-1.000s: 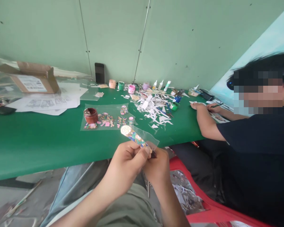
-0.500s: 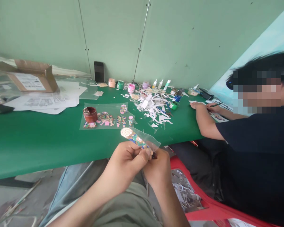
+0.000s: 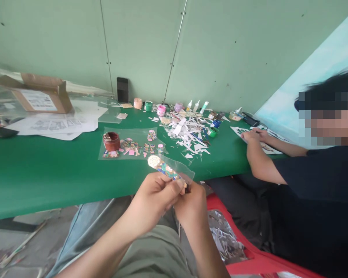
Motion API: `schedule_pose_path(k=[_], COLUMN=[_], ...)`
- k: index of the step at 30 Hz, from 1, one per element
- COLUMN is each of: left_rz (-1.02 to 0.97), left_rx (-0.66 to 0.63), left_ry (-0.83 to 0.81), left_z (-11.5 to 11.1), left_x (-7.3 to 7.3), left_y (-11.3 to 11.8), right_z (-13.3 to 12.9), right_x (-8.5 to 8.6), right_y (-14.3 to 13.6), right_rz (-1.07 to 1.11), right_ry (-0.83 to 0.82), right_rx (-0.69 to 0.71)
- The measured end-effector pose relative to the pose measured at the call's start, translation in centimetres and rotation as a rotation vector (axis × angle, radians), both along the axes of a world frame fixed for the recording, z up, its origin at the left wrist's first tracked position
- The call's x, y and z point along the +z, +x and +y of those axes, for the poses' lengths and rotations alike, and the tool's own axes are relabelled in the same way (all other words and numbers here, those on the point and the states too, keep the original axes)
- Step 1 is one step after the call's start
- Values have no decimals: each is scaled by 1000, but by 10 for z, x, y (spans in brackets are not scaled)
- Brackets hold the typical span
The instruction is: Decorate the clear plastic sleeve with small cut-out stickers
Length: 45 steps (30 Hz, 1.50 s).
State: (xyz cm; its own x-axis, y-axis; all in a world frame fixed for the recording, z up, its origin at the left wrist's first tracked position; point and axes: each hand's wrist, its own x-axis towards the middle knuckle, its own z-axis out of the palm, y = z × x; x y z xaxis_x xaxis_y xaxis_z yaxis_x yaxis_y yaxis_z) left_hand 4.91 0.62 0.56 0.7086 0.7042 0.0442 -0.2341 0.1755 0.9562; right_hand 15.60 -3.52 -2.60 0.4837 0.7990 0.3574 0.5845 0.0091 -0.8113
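- Head view: the strip is jutting from the left grip over the table's near edge, long axis slanting away leftward.
- The left hand, nearer, is pinching its lower end.
- The right hand is curling alongside, fingers hiding; its hold I cannot tell.

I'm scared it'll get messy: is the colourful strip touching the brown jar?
Apart: the head view shows a wide gap between the strip and the jar.
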Motion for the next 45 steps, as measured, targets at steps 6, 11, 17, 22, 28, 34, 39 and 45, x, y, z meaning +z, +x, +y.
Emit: schedule_pose_path(k=[6, 11, 17, 22, 28, 34, 39, 45], left_rz=[89, 207, 229, 306, 345, 199, 152, 172], left_rx=[21, 48, 84, 201, 146, 24, 31, 32], left_ry=[125, 233, 312, 441, 495, 275, 157, 88], left_z=[-1, 3, 0, 0, 4, 3, -2, -4], left_x=[3, 3, -1, -2, 0, 0, 3, -3], left_y=[-4, -8, -10, -9, -11, -10, -9, -2], right_z=[-1, 4, 3, 4, 9, 6, 2, 11], right_x=[-5, -17, -11, -5, -7, -3, -5, -17], right_y=[1, 1, 0, -5, -7, -2, -4, -4], right_rz=[-7, -35, -32, -55, -110, -142, -102, -116], right_ry=[14, 61, 12, 13, 30, 31, 43, 160], right_rx=[20, 13, -11, 13, -14, 65, 87, -20])
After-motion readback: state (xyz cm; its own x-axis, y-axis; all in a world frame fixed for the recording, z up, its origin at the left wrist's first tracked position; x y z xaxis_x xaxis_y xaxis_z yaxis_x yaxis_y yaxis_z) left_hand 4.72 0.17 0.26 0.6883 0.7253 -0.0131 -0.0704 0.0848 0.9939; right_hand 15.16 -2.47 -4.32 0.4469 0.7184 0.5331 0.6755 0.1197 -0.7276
